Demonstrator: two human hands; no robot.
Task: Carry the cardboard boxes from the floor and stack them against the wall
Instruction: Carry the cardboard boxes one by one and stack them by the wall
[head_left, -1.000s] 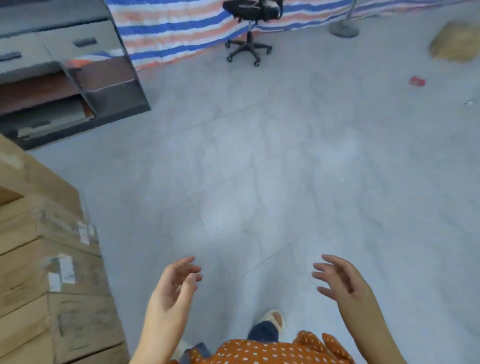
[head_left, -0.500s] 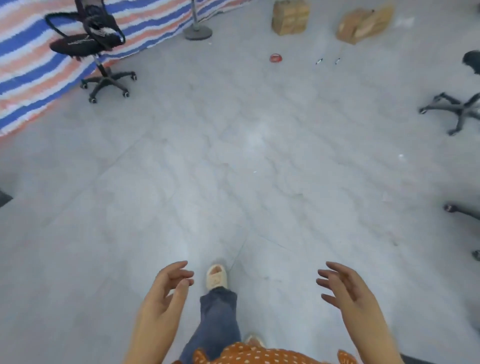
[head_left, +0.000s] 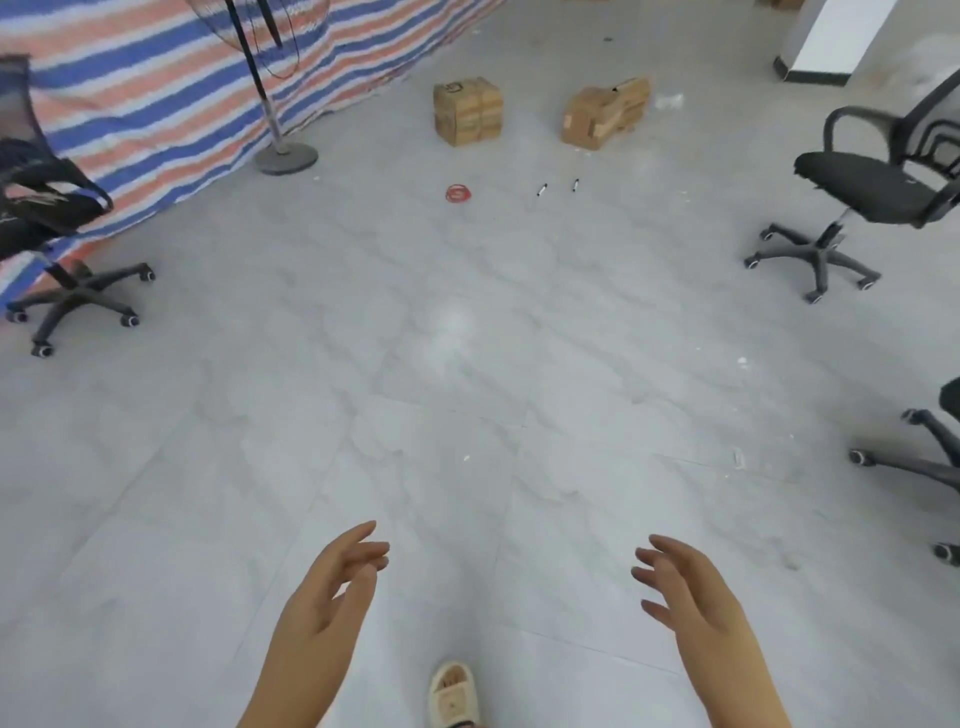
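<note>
Your left hand (head_left: 332, 597) and right hand (head_left: 685, 597) were both empty, fingers loosely spread, held low over the grey marbled tile floor (head_left: 467, 389). Two brown cardboard boxes sat well ahead near the striped tarpaulin (head_left: 156, 104): an upright taped cube-shaped box (head_left: 467, 110) and, apart to its right, a tilted, partly crumpled box (head_left: 602, 113). Judgement: the upright box looked stiff and carryable with both palms under opposite bottom edges; the crumpled one might flex, so support its underside. Black office chairs (head_left: 862, 192) flanked the path.
</note>
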